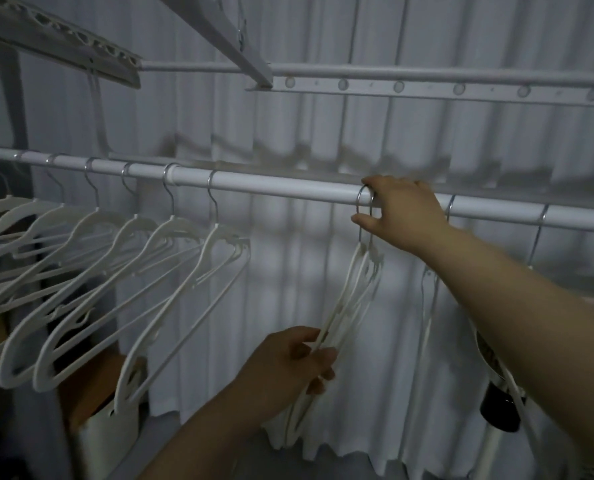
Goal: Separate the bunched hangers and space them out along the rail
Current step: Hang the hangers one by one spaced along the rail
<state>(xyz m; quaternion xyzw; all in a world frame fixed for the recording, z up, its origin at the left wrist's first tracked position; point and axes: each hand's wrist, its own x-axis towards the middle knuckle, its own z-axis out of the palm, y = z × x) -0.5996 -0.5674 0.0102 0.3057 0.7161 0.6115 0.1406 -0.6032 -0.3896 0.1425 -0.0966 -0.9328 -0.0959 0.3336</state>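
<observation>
A white rail [281,187] runs across the view, dropping slightly to the right. Several white hangers [170,289] hang spaced apart along its left half. At the middle a bunch of two or three white hangers [356,289] hangs close together by metal hooks. My right hand [399,209] is on the rail at those hooks, thumb and fingers pinching them. My left hand [295,362] grips the lower edges of the same bunch. Two more hangers [430,296] hang to the right, partly hidden behind my right forearm.
A white pleated curtain [288,299] hangs behind the rail. Above, a second white bar with round studs [427,88] and slanted brackets cross the view. A brown box [91,386] sits low on the left, and a dark object [500,407] hangs low on the right.
</observation>
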